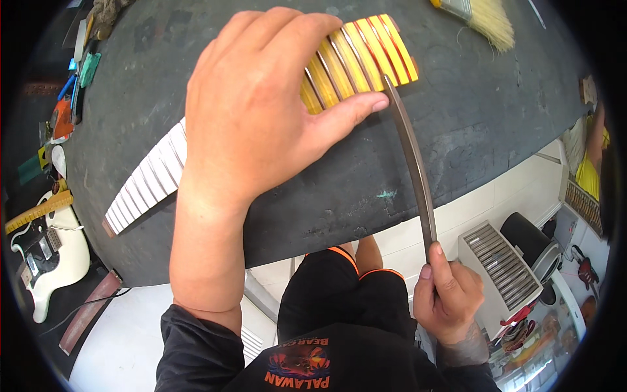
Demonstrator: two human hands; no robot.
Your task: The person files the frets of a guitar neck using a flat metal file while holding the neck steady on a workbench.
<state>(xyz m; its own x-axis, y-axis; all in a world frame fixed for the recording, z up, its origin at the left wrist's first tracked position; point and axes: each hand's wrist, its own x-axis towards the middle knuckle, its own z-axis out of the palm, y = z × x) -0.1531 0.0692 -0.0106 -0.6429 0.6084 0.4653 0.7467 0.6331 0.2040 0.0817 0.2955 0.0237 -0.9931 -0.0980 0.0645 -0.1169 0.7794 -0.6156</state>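
Observation:
Lying diagonally on the dark work surface is a fretted guitar neck, with white covering between frets at the left (145, 179) and yellow at the upper right (359, 59), where some strips are red; its middle is hidden. My left hand (255, 104) grips it from above, fingers curled over the far edge and thumb along the near edge. In my right hand (447, 291), low at the right, is a long, narrow metal file (411, 150), held by one end with its other tip touching the yellow section beside my left thumb.
A brush (483, 26) lies at the top right. Small tools (85, 65) line the left, above a white guitar body (55, 268) and a reddish bar (88, 313). Past the surface's near edge (339, 245) are a slotted box (499, 268) and clutter. Yellow fabric (588, 170) shows far right.

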